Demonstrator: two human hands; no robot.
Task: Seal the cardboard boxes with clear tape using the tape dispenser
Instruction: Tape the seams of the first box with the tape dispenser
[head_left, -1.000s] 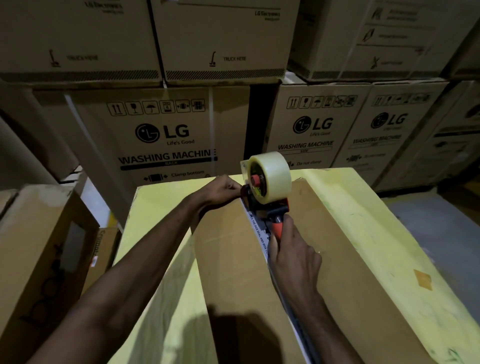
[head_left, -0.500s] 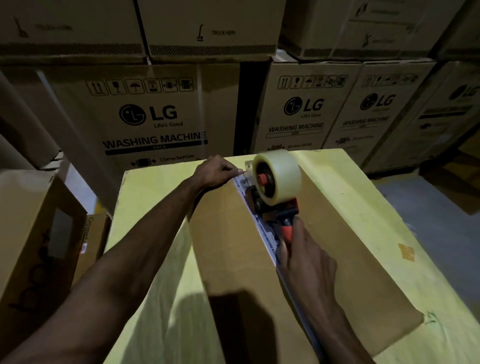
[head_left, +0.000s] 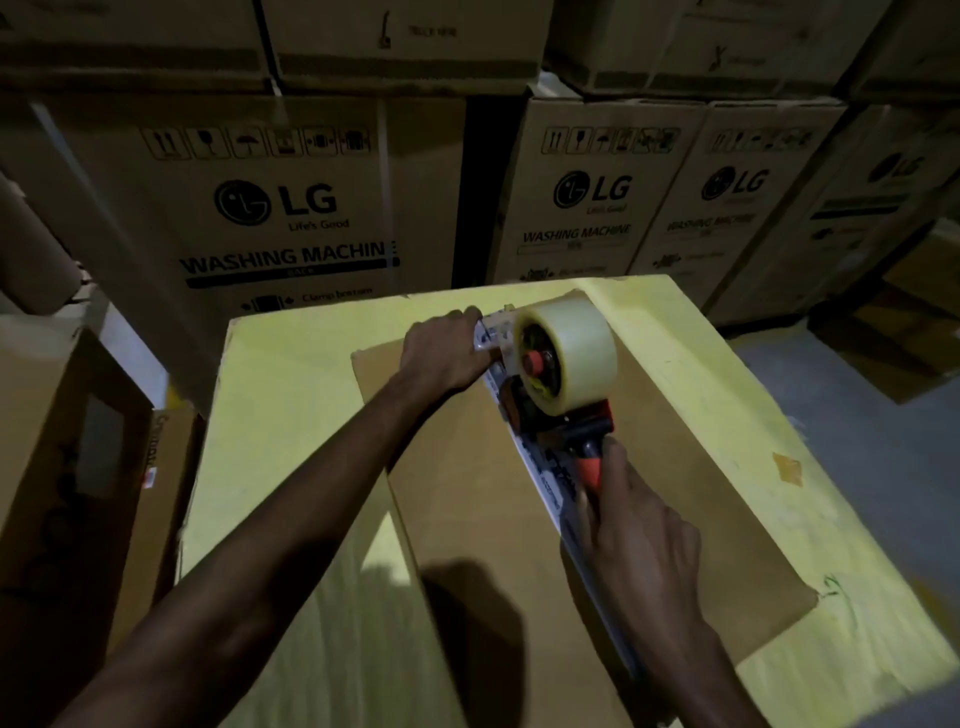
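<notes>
Head view, looking down. Cardboard box (head_left: 467, 519) dead ctr, its brown top panel lying on a yellow surface (head_left: 291, 415) that shows round it at 9, 12 and 3 o'clock. White printed strip (head_left: 543, 480) runs along the box's seam, from approx 12 o'clock down toward 5.

Tape dispenser (head_left: 558, 410) sits right on that strip, just past ctr toward 12, nose pointing at the far edge, w/ a fat tape roll (head_left: 576, 345) of clear tape upright on its red hub.

Right hand (head_left: 641, 545) comes in from 5 o'clock, fingers wrapped tight round the orange handle (head_left: 592, 467). Firm grip, nothing loose.

Left hand (head_left: 444, 356) reaches in from 7 o'clock, arm crossing the yellow, and sits at the far end of the seam, at 9 o'clock of the roll, touching the dispenser's metal nose. Knuckles up, fingers bent down. Tips are hidden, so can't tell if it pinches the tape end or just presses there.

Bkgd at 12 o'clock: wall of stacked LG cartons (head_left: 291, 218) marked WASHING MACHINE, more of them toward 1 and 2. At 9 o'clock, an open brown carton (head_left: 57, 441) beside the yellow surface. Small brown scrap (head_left: 787, 467) on the yellow at 3 o'clock, well apart from the box. Light is dim, edges soft w/ blur.
</notes>
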